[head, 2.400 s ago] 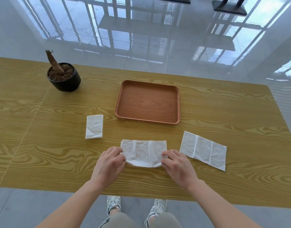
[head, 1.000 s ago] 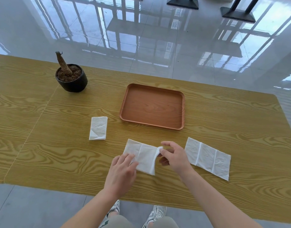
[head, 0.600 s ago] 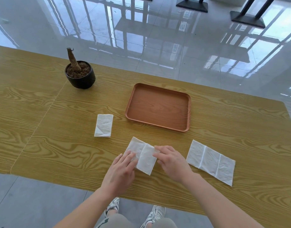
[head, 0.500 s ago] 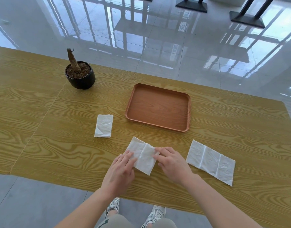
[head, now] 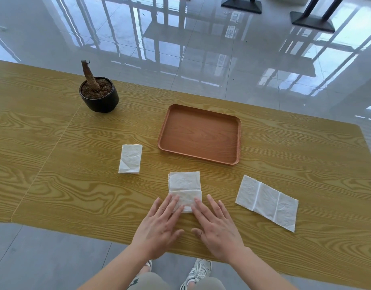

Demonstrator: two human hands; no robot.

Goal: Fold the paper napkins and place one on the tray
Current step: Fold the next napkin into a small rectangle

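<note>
A white paper napkin (head: pixel 184 183) lies folded in front of me, its near flap doubled over. My left hand (head: pixel 159 222) and my right hand (head: pixel 216 225) rest flat on the table with fingers spread, fingertips pressing the napkin's near edge. Neither hand grips anything. A small folded napkin (head: pixel 130 158) lies to the left. To the right lies an unfolded napkin (head: pixel 266 201) with two creases. The brown tray (head: pixel 237 143) sits beyond the napkins and holds nothing.
A black pot (head: pixel 100 101) with soil and a bare stem stands at the back left. The wooden table (head: pixel 54 164) has its near edge just under my wrists. Glossy tiled floor and table bases lie beyond.
The middle napkin has been turned from slanted to square with me and its near part folded over. Both hands moved from its sides to its near edge and flattened.
</note>
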